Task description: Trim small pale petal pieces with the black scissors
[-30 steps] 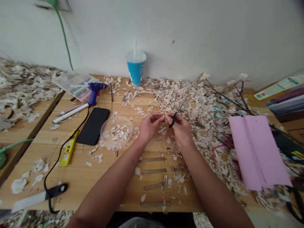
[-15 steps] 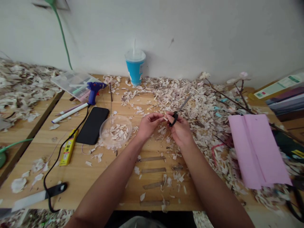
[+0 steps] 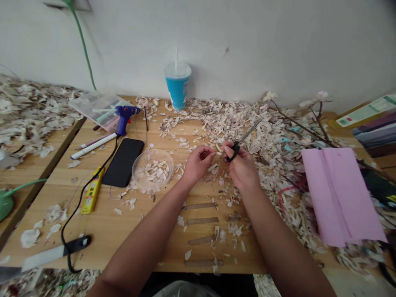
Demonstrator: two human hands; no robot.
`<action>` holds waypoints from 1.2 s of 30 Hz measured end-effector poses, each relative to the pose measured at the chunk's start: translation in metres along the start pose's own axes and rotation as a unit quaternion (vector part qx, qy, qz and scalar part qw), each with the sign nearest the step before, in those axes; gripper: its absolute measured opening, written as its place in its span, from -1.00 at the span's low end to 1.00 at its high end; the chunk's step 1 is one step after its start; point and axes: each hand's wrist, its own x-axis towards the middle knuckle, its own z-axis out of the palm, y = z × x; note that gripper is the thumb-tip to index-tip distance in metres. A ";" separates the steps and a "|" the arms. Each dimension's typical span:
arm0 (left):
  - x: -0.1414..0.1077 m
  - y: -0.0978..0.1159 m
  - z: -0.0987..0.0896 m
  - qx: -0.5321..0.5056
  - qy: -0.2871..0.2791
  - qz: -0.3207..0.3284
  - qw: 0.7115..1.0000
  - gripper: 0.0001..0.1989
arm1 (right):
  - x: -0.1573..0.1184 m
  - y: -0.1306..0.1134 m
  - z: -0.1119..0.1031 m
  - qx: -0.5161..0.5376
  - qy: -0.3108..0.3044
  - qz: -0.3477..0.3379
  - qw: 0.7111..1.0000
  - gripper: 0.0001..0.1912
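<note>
My right hand (image 3: 243, 167) is closed around a pair of scissors (image 3: 248, 133) with black handles; the blades point up and to the right, away from me. Just left of it, my left hand (image 3: 199, 163) pinches a small pale shaving (image 3: 218, 153) between thumb and fingertips. A narrow gap separates the two hands. Left of my left hand, a round clear plastic dish (image 3: 133, 175) holds several cut pale pieces (image 3: 154, 171). Below my hands, several thin grey-brown strips (image 3: 202, 220) lie in a column on the wooden table (image 3: 167, 255).
Pale shavings (image 3: 229, 117) are heaped along the back and right. A blue cup (image 3: 178, 90) stands by the wall. To the left lie a glue gun (image 3: 123, 119) with a black cord, a phone (image 3: 123, 163) and a yellow box (image 3: 93, 192). Pink paper (image 3: 342, 194) and flowering twigs (image 3: 297, 123) are at right.
My hands have moved apart, the right one shifting slightly rightward with the scissors. The left still pinches the small shaving. The whole view has shifted slightly.
</note>
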 end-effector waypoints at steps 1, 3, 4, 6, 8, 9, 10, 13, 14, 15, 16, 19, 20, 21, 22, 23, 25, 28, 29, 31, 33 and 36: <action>0.000 0.001 0.000 0.002 0.006 0.001 1.000 -0.83 | 0.000 -0.001 -0.001 0.006 0.002 -0.002 1.000 -0.68; 0.000 0.004 -0.001 -0.008 0.011 0.002 1.000 -0.84 | 0.001 -0.001 -0.002 0.014 0.007 -0.006 1.000 -0.68; 0.000 0.004 -0.001 -0.021 0.010 0.001 1.000 -0.83 | 0.001 -0.001 -0.002 0.010 0.015 -0.013 1.000 -0.68; 0.001 0.005 -0.002 -0.054 0.005 -0.004 0.999 -0.81 | 0.001 -0.001 -0.004 -0.028 0.045 -0.046 0.998 -0.68; 0.002 0.004 -0.002 -0.081 0.003 -0.007 0.997 -0.78 | -0.001 -0.001 -0.004 -0.094 0.074 -0.096 0.988 -0.67; 0.002 0.003 -0.003 -0.093 0.006 -0.007 0.996 -0.78 | -0.002 -0.001 -0.003 -0.128 0.075 -0.116 0.982 -0.66; 0.002 0.002 -0.003 -0.104 0.010 -0.007 0.995 -0.77 | -0.004 0.000 -0.003 -0.158 0.065 -0.127 0.977 -0.66; 0.003 -0.001 -0.004 -0.129 0.017 0.000 0.992 -0.76 | -0.007 0.003 -0.001 -0.199 0.009 -0.117 0.973 -0.69; 0.003 -0.002 -0.004 -0.134 0.014 0.000 0.991 -0.76 | -0.007 0.005 -0.001 -0.199 -0.001 -0.109 0.974 -0.70; 0.003 -0.003 -0.004 -0.138 0.009 0.000 0.990 -0.75 | -0.007 0.007 0.000 -0.195 -0.006 -0.102 0.975 -0.70; 0.004 -0.004 -0.004 -0.139 0.005 0.000 0.990 -0.75 | -0.007 0.009 0.000 -0.189 -0.007 -0.095 0.977 -0.69; 0.004 -0.006 -0.004 -0.137 -0.004 0.002 0.990 -0.74 | -0.006 0.013 -0.001 -0.175 -0.002 -0.079 0.981 -0.67; 0.004 -0.007 -0.004 -0.138 -0.003 0.005 0.990 -0.74 | -0.005 0.013 -0.002 -0.173 0.000 -0.076 0.982 -0.67; 0.004 -0.007 -0.004 -0.138 -0.003 0.009 0.990 -0.74 | -0.005 0.014 -0.002 -0.173 0.001 -0.074 0.982 -0.66; 0.004 -0.008 -0.004 -0.136 -0.003 0.012 0.991 -0.74 | -0.005 0.014 -0.002 -0.173 0.002 -0.074 0.982 -0.66; 0.004 -0.008 -0.004 -0.131 -0.003 0.016 0.991 -0.74 | -0.005 0.014 -0.002 -0.172 0.003 -0.075 0.982 -0.66; 0.004 -0.008 -0.004 -0.116 -0.006 0.019 0.993 -0.74 | -0.004 0.014 -0.003 -0.165 0.007 -0.077 0.983 -0.66; 0.004 -0.008 -0.004 -0.093 -0.010 0.017 0.995 -0.74 | -0.003 0.015 -0.003 -0.155 0.013 -0.070 0.985 -0.67; 0.004 -0.008 -0.004 -0.085 -0.011 0.017 0.996 -0.74 | -0.003 0.015 -0.004 -0.156 0.013 -0.067 0.985 -0.66; 0.003 -0.009 -0.003 -0.067 -0.017 0.020 0.997 -0.74 | -0.002 0.016 -0.005 -0.163 0.015 -0.067 0.984 -0.65; 0.003 -0.009 -0.002 -0.052 -0.028 0.027 0.998 -0.74 | -0.001 0.017 -0.006 -0.173 0.016 -0.069 0.982 -0.65; 0.003 -0.009 -0.001 -0.045 -0.045 0.033 0.997 -0.72 | -0.002 0.016 -0.007 -0.191 0.013 -0.073 0.979 -0.63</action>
